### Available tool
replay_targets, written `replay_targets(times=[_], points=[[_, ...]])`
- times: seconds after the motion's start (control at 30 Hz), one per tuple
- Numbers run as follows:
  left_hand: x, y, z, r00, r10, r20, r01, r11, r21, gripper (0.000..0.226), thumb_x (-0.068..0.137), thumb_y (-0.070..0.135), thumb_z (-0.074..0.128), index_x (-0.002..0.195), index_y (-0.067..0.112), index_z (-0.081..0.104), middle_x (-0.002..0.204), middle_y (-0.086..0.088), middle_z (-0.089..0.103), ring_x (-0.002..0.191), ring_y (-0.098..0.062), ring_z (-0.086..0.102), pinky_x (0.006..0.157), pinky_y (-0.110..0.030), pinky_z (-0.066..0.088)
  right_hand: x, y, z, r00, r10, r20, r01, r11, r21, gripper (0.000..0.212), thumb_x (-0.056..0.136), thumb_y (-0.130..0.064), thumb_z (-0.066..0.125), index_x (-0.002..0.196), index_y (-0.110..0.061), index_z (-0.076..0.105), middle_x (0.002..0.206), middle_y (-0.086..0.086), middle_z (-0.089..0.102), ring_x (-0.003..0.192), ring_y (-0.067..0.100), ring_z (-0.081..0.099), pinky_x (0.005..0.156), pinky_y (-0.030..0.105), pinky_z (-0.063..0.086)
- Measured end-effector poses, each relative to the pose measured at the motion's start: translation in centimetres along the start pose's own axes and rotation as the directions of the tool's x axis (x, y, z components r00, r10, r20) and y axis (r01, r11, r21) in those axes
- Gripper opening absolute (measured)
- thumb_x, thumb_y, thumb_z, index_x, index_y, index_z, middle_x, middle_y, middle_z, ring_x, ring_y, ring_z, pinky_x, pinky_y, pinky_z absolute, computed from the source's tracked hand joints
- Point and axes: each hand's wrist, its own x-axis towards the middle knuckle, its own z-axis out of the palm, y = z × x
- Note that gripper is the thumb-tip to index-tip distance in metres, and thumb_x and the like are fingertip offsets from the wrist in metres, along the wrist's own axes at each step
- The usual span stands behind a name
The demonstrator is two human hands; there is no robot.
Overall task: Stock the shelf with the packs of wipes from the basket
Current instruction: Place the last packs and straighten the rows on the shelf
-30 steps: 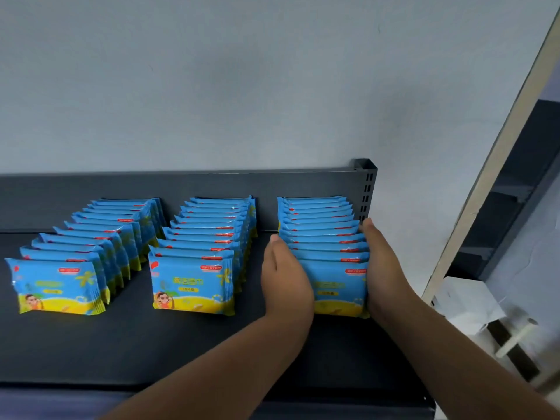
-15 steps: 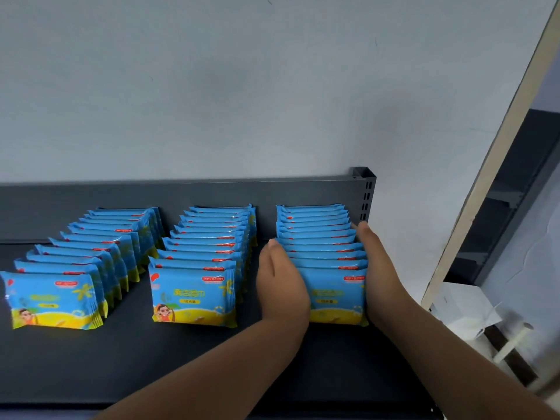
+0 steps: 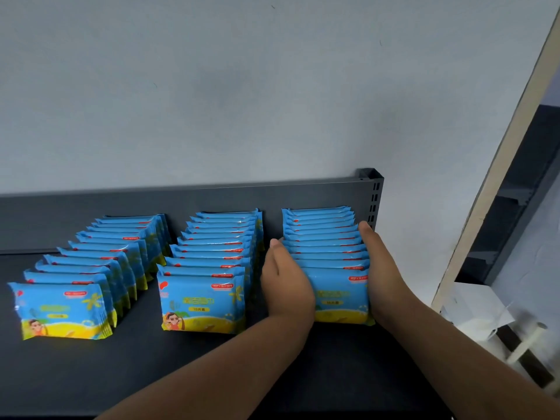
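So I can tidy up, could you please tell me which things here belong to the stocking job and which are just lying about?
Job: shelf, left row, middle row, right row of wipes, left hand, right hand.
Lying about: white box, beige post.

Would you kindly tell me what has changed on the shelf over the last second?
Nothing has visibly moved, been taken hold of or let go. The left hand and right hand still press flat against the two sides of the right-hand row of blue and yellow wipe packs on the dark grey metal shelf. The middle row and left row stay put.
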Motion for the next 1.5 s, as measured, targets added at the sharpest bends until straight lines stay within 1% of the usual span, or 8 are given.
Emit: replay_targets(times=[0.53, 0.7, 0.93, 1.0, 1.13, 1.27, 1.33, 1.5], points=[[0.6, 0.1, -1.0, 0.994, 0.009, 0.106, -0.007, 1.000, -0.012, 0.040, 0.109, 0.041, 0.035, 0.114, 0.030, 0.073, 0.107, 0.002, 0.078, 0.102, -0.017, 0.073, 0.094, -0.044, 0.059, 0.7, 0.8, -0.7, 0.997, 0.014, -0.077, -0.018, 0.998, -0.057, 0.052, 0.106, -0.052, 0.036, 0.106, -0.015, 0.072, 0.084, 0.010, 0.079, 0.067, 0.024, 0.076, 0.053, 0.029, 0.059], [0.8, 0.5, -1.1, 0.985, -0.032, 0.169, 0.038, 0.999, -0.032, 0.035, 0.109, 0.039, 0.038, 0.096, 0.036, 0.070, 0.084, 0.018, 0.078, 0.079, 0.001, 0.073, 0.060, -0.017, 0.056, 0.5, 1.2, -0.9, 0.998, -0.006, -0.057, 0.007, 1.000, 0.019, 0.052, 0.104, -0.055, 0.037, 0.107, -0.016, 0.072, 0.087, 0.008, 0.079, 0.072, 0.024, 0.077, 0.058, 0.030, 0.060], [0.8, 0.8, -1.1, 0.983, -0.027, 0.181, 0.029, 1.000, -0.007, 0.036, 0.111, 0.036, 0.036, 0.093, 0.035, 0.066, 0.070, 0.026, 0.073, 0.064, 0.010, 0.069, 0.050, -0.009, 0.051, 0.2, 1.2, -0.9, 1.000, -0.010, -0.023, 0.011, 0.998, 0.068, 0.050, 0.103, -0.056, 0.036, 0.101, -0.020, 0.071, 0.092, 0.008, 0.080, 0.078, 0.025, 0.078, 0.072, 0.038, 0.059], [0.5, 0.9, -1.1, 0.985, -0.019, 0.172, 0.019, 1.000, 0.006, 0.032, 0.110, 0.035, 0.037, 0.099, 0.035, 0.067, 0.074, 0.025, 0.074, 0.069, 0.010, 0.069, 0.055, -0.011, 0.053, 0.0, 1.3, -0.8, 1.000, -0.011, -0.022, 0.012, 0.998, 0.066, 0.050, 0.103, -0.056, 0.036, 0.102, -0.021, 0.072, 0.097, 0.009, 0.079, 0.082, 0.026, 0.078, 0.078, 0.040, 0.057], [-0.4, 1.6, -1.3, 0.989, 0.020, 0.145, -0.023, 1.000, 0.015, 0.038, 0.109, 0.040, 0.038, 0.141, 0.032, 0.057, 0.126, 0.015, 0.066, 0.115, -0.004, 0.062, 0.104, -0.034, 0.051, 0.1, 1.5, -1.0, 1.000, -0.019, -0.004, 0.019, 0.998, 0.062, 0.055, 0.101, -0.060, 0.037, 0.116, -0.019, 0.070, 0.109, 0.011, 0.077, 0.099, 0.032, 0.075, 0.096, 0.049, 0.054], [-0.4, 2.2, -1.5, 0.987, 0.088, 0.136, -0.101, 0.991, 0.091, 0.027, 0.109, 0.038, 0.039, 0.126, 0.040, 0.060, 0.110, 0.025, 0.063, 0.106, 0.006, 0.058, 0.085, -0.019, 0.048, 0.2, 1.4, -1.2, 0.998, -0.053, 0.017, 0.053, 0.999, -0.007, 0.054, 0.102, -0.057, 0.040, 0.120, -0.016, 0.070, 0.112, 0.013, 0.076, 0.105, 0.034, 0.073, 0.101, 0.052, 0.053], [-0.5, 2.4, -1.8, 0.969, 0.168, 0.183, -0.205, 0.957, 0.205, 0.032, 0.109, 0.040, 0.038, 0.130, 0.035, 0.060, 0.119, 0.024, 0.063, 0.114, 0.005, 0.057, 0.101, -0.025, 0.048, 0.1, 1.0, -1.1, 0.997, -0.081, 0.014, 0.082, 0.989, -0.121, 0.049, 0.103, -0.052, 0.041, 0.115, -0.015, 0.071, 0.104, 0.010, 0.078, 0.097, 0.029, 0.076, 0.089, 0.043, 0.059], [-0.3, 3.2, -2.1, 0.837, 0.366, 0.406, -0.546, 0.602, 0.583, 0.054, 0.108, 0.047, 0.032, 0.157, 0.024, 0.038, 0.164, 0.011, 0.031, 0.152, -0.006, 0.023, 0.128, -0.035, 0.017, -0.9, 0.5, -1.4, 0.931, -0.352, 0.094, 0.350, 0.789, -0.505, 0.031, 0.105, -0.053, 0.040, 0.121, -0.039, 0.062, 0.115, -0.011, 0.072, 0.101, 0.005, 0.071, 0.087, 0.029, 0.057]])
